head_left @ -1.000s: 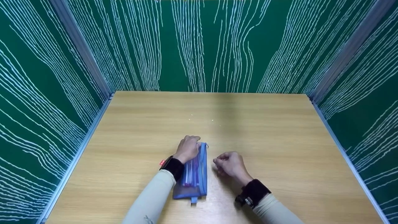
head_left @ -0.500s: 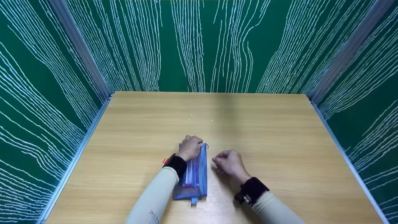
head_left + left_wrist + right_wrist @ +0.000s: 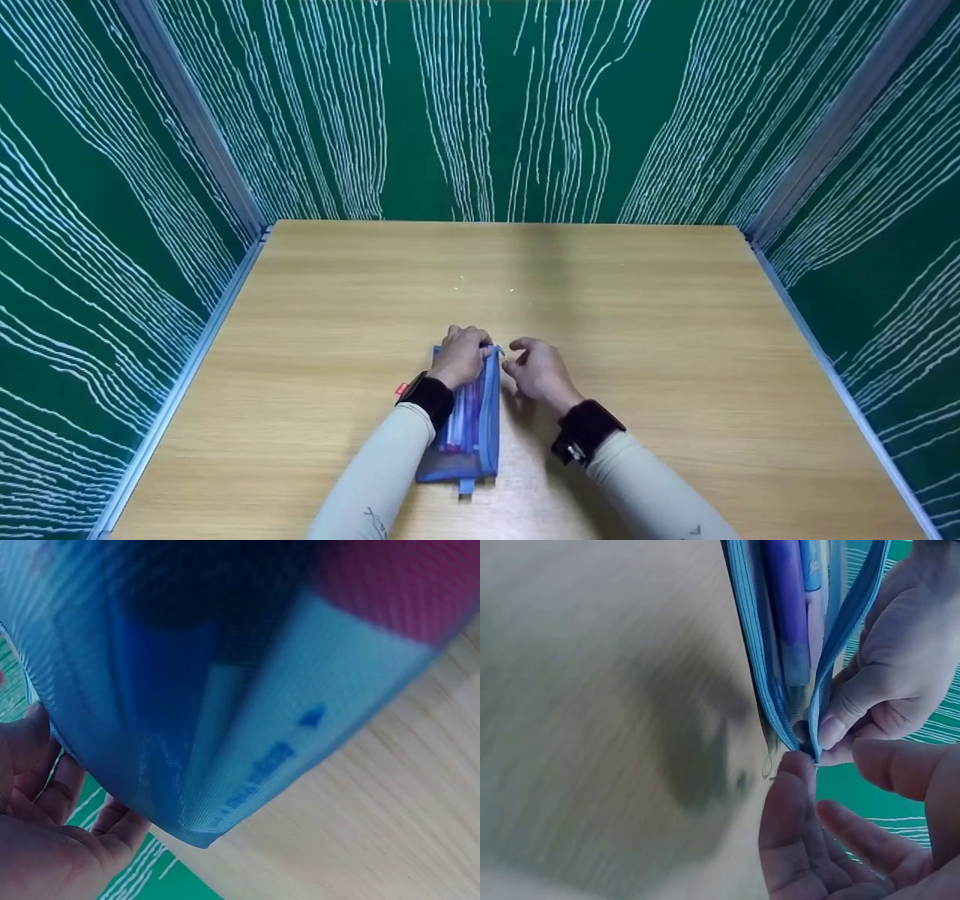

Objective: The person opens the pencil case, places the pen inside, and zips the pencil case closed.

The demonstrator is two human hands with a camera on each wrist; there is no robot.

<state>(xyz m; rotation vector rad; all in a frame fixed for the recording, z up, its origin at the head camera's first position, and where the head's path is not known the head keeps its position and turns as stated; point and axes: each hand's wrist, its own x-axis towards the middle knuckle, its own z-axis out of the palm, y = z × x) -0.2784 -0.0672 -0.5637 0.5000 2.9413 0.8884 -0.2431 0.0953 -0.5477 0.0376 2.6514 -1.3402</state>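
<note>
A blue mesh zip pencil case (image 3: 450,466) lies lengthwise on the table, with several pens (image 3: 465,424) showing through it. My left hand (image 3: 460,356) grips its far end, the thumb pressing near the zip's end. In the right wrist view the zip (image 3: 748,622) gapes, and a purple pen (image 3: 786,607) shows between its two edges. My right hand (image 3: 541,371) is just right of that far end, thumb and forefinger spread apart. One of its fingertips (image 3: 799,765) is right at the zip's end, where a small loop of cord (image 3: 767,765) hangs.
The wooden table (image 3: 637,315) is bounded by green walls (image 3: 502,112) with white wavy lines at the back and both sides. A few tiny white specks (image 3: 511,290) dot the table beyond the hands. Each wrist wears a black band (image 3: 592,429).
My right hand has moved left and away from me to the pencil case's far end, and its thumb and forefinger have spread. The left hand has shifted slightly right and keeps its grip.
</note>
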